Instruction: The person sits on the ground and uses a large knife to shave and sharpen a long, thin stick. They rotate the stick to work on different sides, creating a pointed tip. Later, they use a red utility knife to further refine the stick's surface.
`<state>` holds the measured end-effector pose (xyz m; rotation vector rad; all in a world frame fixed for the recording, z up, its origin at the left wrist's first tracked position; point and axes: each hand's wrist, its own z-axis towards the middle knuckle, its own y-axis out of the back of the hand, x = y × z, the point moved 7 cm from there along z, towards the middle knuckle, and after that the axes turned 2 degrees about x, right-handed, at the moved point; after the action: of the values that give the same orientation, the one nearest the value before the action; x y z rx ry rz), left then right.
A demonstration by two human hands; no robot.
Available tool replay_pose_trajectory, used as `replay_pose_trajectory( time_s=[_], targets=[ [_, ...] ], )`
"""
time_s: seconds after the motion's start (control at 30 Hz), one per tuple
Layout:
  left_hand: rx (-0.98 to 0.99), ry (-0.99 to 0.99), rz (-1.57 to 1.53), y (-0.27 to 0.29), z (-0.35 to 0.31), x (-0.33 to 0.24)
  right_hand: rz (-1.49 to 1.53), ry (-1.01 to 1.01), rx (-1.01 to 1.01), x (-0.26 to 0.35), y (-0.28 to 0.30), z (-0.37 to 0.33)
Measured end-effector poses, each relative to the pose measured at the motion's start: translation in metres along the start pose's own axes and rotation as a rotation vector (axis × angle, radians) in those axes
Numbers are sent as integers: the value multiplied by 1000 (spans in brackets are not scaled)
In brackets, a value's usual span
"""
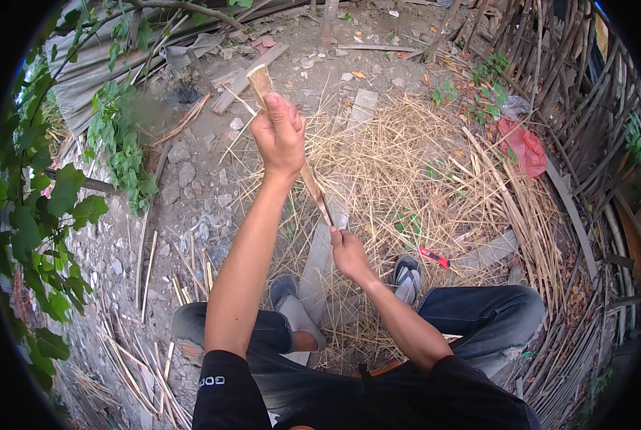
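My left hand (279, 136) is wrapped round a long brown piece of wood or bamboo (259, 79), thumb pointing up along it. Its pale cut end sticks out above my fist, and the narrow lower part slants down toward my right hand (349, 254). That hand is closed at the lower end, around a thin dark knife-like piece; the fingers hide most of it, so its exact kind is unclear. Below both hands, a grey plank (319, 265) lies between my feet. A red utility cutter (433, 258) rests on the straw beside my right foot.
Loose straw-like strips (406, 150) cover the ground ahead. Long split sticks (506, 193) lie at the right near a red plastic bag (522, 147) and a stick fence (571, 79). More cut sticks (148, 373) lie at the lower left; leafy vines (62, 215) hang at the left.
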<state>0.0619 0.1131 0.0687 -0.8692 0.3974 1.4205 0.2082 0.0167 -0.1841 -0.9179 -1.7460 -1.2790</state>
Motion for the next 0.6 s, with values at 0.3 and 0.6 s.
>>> replay_pose_trajectory(
  time_s=[0.3,0.6],
  targets=[
    [122,139,-124,-4,2,10,-16,51,-89,-99,-29,7],
    [76,225,-69,35,27,24,1282,-554,503,-89,-73,-5]
  ],
)
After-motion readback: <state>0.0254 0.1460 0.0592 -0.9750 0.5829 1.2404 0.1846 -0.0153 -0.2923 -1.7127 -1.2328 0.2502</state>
